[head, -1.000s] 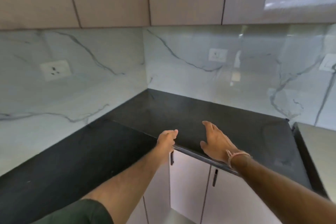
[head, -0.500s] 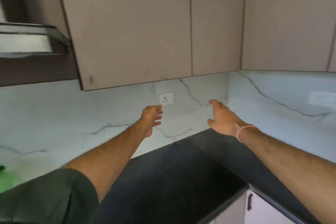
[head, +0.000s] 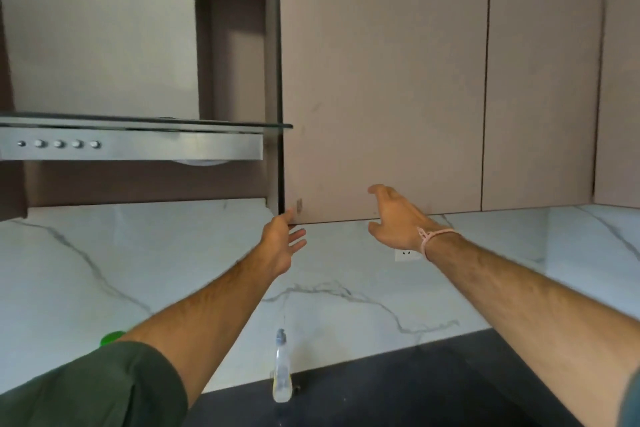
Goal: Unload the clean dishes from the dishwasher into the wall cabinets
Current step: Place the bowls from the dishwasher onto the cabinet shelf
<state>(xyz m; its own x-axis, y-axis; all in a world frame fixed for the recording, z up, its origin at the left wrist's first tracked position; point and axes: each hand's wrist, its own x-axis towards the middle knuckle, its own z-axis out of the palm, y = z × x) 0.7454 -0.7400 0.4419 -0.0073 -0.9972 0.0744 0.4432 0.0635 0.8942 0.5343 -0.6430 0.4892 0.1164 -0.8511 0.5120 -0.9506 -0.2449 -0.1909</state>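
Beige wall cabinets fill the upper right; the nearest door [head: 381, 80] is closed, as is the door beside it [head: 540, 80]. My left hand [head: 282, 239] is raised to the bottom left corner of the nearest door, fingers spread, fingertips at the door's lower edge. My right hand [head: 394, 217] hovers open in front of the same door's bottom edge, thumb up, holding nothing. No dishes or dishwasher are in view.
A steel range hood [head: 131, 146] with a glass rim juts out at the left, close to the door's hinge side. A clear spray bottle [head: 282, 374] stands on the black countertop [head: 415, 385] against the marble backsplash [head: 173, 270]. A wall socket [head: 405, 253] sits behind my right wrist.
My view has swung left and upward from the corner counter to the wall cabinets. Both hands have risen from counter height to the bottom edge of the nearest cabinet door.
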